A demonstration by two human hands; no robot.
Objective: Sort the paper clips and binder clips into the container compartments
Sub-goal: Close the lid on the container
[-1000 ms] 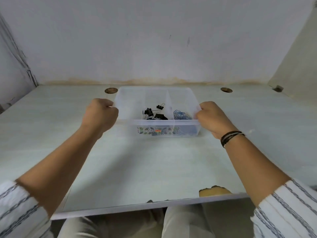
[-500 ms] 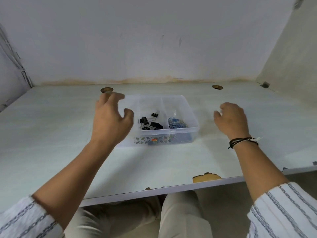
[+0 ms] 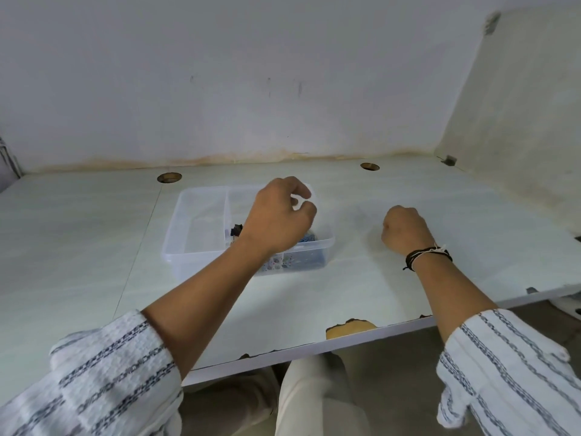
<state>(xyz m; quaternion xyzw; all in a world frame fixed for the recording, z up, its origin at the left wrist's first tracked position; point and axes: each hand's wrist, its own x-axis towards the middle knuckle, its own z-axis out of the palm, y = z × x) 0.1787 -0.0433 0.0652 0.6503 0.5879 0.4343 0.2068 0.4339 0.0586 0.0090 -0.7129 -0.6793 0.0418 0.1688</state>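
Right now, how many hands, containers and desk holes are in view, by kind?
Hands: 2, left and right
Container: 1
Desk holes: 2
Total: 5
Black clips and blue clips: mostly hidden behind the left hand, so not counted.

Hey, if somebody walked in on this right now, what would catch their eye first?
Probably the left hand, fingers curled, reaching over the clear divided container at mid-table. Black binder clips and blue paper clips peek out inside it from behind the hand. The right hand, with a dark wristband, sits curled on the table to the container's right.
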